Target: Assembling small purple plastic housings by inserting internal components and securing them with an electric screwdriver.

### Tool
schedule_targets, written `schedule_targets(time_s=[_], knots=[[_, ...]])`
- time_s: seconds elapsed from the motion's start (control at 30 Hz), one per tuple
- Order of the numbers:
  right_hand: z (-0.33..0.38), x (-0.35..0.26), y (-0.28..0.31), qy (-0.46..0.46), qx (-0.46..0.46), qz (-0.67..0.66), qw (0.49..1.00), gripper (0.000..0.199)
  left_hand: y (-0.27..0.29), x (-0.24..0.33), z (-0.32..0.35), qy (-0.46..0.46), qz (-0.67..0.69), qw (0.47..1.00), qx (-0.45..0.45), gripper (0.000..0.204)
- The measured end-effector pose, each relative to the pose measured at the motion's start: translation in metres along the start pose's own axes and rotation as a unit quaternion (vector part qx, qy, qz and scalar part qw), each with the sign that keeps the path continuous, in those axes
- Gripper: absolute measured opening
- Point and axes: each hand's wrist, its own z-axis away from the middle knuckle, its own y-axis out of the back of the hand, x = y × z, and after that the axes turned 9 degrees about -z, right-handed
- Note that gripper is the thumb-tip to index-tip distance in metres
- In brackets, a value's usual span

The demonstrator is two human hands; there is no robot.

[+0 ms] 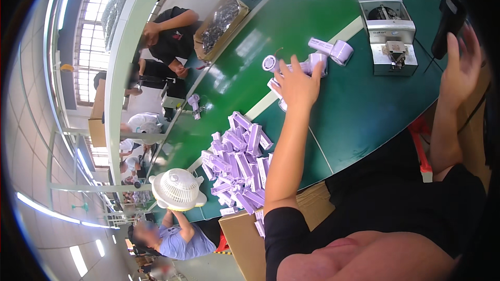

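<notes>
Left hand (298, 84) is reaching out over the green belt (359, 114), fingers spread fairly wide, palm down; whether it is pinching anything beneath cannot be told; it is overlapping a lilac dryer-shaped part (275, 64), whose round white-faced barrel end is showing just beyond the fingertips, to the hand's far left. The part's long axis is running roughly across the belt, away from the wrist toward the barrel end. Two more lilac parts (333, 51) are lying just past the fingers on the far right side, near but apart from the grip; the left hand is much the nearer to all of them. Right hand (462, 67) is lifting up well off to the side, fingers loosely open, holding nothing, beside a black tool (449, 18). Beyond the grip a grey bench machine (388, 31) is standing on the belt; back toward the elbow a heap of lilac pieces (237, 164) is lying, with a white fan (177, 189) and a cardboard box (245, 239) behind it; nothing is blocking the reach.
</notes>
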Motion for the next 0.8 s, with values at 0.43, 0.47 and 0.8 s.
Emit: schedule_targets(time_s=[0.43,0.47,0.8], knots=[[0.138,-0.003,-0.09,-0.054,-0.596,0.137,0.789,0.072,-0.049,-0.03,0.029,-0.087,-0.034,0.992,0.087,0.066],[0.145,0.003,-0.095,-0.052,-0.594,0.139,0.79,0.072,-0.048,-0.031,0.032,-0.089,-0.032,0.991,0.09,0.066],[0.153,0.038,-0.129,-0.042,-0.603,0.305,0.736,0.061,-0.048,-0.036,0.03,-0.093,-0.029,0.988,0.119,0.065]])
